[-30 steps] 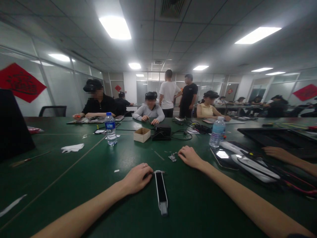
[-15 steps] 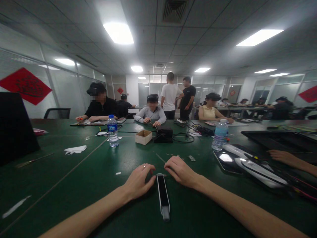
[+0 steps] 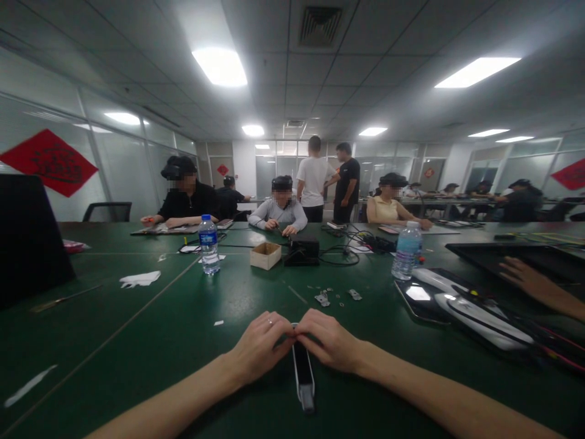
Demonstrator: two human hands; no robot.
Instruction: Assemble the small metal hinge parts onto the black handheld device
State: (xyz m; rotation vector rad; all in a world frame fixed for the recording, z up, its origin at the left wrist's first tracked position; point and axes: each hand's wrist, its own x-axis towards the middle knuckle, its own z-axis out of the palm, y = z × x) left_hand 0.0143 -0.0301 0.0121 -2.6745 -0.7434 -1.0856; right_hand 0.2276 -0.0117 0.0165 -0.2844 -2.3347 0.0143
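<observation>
A long narrow dark piece with a white rim (image 3: 302, 364) lies on the green table in front of me, a grey block at its near end. Both hands meet over its far end. My left hand (image 3: 267, 342), with a ring on one finger, is closed in a pinch at the left side. My right hand (image 3: 329, 340) pinches from the right, its fingertips against those of the left. Whatever sits between the fingertips is hidden. Just beyond my right hand are small metal plates (image 3: 322, 299) and several tiny rings.
Water bottles stand at left (image 3: 209, 245) and right (image 3: 406, 250). A small open box (image 3: 265, 255) is beside a black device (image 3: 301, 252) with cables. To the right lie a phone-like slab (image 3: 418, 299), white curved shells (image 3: 484, 320) and another person's hand (image 3: 532, 281). Several people sit opposite.
My right hand has come back toward me and down, uncovering small metal parts. My left hand has moved slightly right, and the fingertips of both now meet over the piece's far end.
</observation>
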